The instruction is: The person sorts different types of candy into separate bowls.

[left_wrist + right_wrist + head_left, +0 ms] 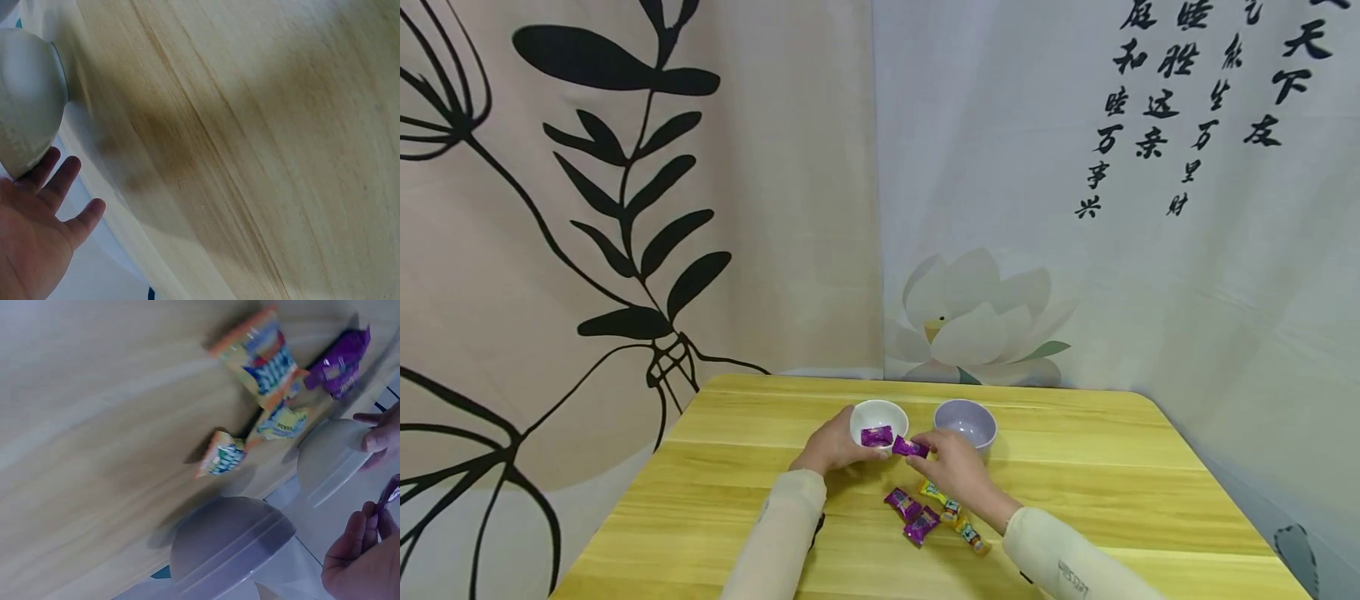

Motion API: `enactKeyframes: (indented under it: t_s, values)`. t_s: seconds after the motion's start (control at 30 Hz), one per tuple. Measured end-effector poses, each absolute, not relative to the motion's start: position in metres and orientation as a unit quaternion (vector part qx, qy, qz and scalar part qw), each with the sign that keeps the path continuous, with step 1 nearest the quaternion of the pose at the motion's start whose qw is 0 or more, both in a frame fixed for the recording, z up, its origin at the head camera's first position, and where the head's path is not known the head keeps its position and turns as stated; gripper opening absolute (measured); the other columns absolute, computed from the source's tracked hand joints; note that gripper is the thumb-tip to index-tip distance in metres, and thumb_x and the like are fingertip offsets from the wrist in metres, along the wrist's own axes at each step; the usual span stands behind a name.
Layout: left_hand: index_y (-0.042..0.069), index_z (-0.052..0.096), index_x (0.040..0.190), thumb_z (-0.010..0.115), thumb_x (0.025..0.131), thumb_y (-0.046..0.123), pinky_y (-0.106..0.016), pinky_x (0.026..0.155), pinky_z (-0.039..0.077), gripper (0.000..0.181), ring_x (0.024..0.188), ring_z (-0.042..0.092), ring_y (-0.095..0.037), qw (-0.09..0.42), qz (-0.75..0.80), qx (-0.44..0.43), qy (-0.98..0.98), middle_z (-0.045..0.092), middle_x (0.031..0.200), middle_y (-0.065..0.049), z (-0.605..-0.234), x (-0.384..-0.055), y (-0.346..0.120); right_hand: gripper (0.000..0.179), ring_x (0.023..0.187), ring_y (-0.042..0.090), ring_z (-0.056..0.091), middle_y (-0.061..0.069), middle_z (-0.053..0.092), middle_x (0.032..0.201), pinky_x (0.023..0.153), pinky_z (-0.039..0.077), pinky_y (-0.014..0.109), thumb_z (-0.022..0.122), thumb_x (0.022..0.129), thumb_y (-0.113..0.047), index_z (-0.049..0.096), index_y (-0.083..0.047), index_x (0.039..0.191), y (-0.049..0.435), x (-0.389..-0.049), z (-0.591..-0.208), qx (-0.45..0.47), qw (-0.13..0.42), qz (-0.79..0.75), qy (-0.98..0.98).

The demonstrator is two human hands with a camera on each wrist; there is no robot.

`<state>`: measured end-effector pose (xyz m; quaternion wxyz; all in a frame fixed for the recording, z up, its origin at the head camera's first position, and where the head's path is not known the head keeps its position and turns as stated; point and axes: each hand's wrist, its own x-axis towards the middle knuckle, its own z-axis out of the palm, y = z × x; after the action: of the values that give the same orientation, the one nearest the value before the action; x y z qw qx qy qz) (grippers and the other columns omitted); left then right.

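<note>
Pinching: right hand (958, 467), thumb and fingers clamped on a purple packet (910, 447) by the near right rim of the white bowl (880, 412); packet-to-rim contact, cannot tell.
Steadying: left hand (837, 444) grips white bowl at its left side, thumb toward the near side; lower fingers fanned apart in left wrist view.
Inside white bowl: another purple packet (877, 437).
Lilac bowl: (967, 415) right of white bowl, apart from it.
Tabletop: (1090, 475) two loose purple packets (921, 527) beside yellow-orange packets (972, 537), nearer the wearer.
</note>
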<state>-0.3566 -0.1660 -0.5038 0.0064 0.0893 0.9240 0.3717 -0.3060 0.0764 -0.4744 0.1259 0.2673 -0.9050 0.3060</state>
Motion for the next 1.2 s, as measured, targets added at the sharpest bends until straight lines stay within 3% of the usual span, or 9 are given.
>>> enactKeyframes:
  t_s: [0.2,0.47,0.7,0.93,1.2]
  values:
    - [0.009,0.045,0.140,0.090,0.063,0.054,-0.052,0.097,0.047,0.100,0.109,0.059,-0.027,0.005,0.361,0.080,0.929,0.061,0.125,-0.008,-0.503,-0.356,-0.166,0.021,0.085,0.025,0.063,-0.001,0.069,0.090,0.071,0.050,0.037,0.075,0.089,-0.024,0.076,-0.009,0.104,0.060,-0.318,-0.468,0.241,0.127,0.319,-0.908]
    - [0.008,0.046,0.139,0.090,0.065,0.051,-0.048,0.093,0.048,0.096,0.104,0.058,-0.024,0.005,0.354,0.086,0.931,0.061,0.122,-0.009,-0.501,-0.356,-0.165,0.026,0.094,0.026,0.065,0.006,0.072,0.100,0.083,0.052,0.044,0.076,0.088,-0.029,0.076,-0.009,0.105,0.042,-0.334,-0.469,0.192,0.141,0.306,-0.922]
    - [0.007,0.046,0.139,0.089,0.065,0.053,-0.048,0.092,0.050,0.097,0.101,0.058,-0.023,0.002,0.353,0.097,0.930,0.061,0.121,-0.009,-0.501,-0.355,-0.161,0.023,0.088,0.025,0.066,0.003,0.073,0.094,0.076,0.054,0.043,0.077,0.087,-0.028,0.077,-0.010,0.101,0.035,-0.345,-0.473,0.169,0.137,0.300,-0.929]
    - [0.006,0.047,0.138,0.090,0.067,0.050,-0.049,0.094,0.049,0.094,0.103,0.058,-0.024,-0.003,0.361,0.105,0.926,0.061,0.122,-0.009,-0.501,-0.354,-0.158,0.040,0.105,0.035,0.062,0.014,0.067,0.112,0.089,0.051,0.051,0.074,0.090,-0.033,0.072,-0.004,0.117,0.028,-0.348,-0.471,0.156,0.141,0.296,-0.932]
    - [0.008,0.046,0.140,0.089,0.066,0.053,-0.049,0.093,0.049,0.096,0.103,0.058,-0.024,-0.003,0.351,0.083,0.933,0.061,0.123,-0.009,-0.502,-0.352,-0.166,0.028,0.100,0.031,0.065,0.009,0.072,0.104,0.085,0.053,0.048,0.072,0.091,-0.025,0.074,-0.006,0.111,0.026,-0.345,-0.469,0.174,0.145,0.311,-0.923]
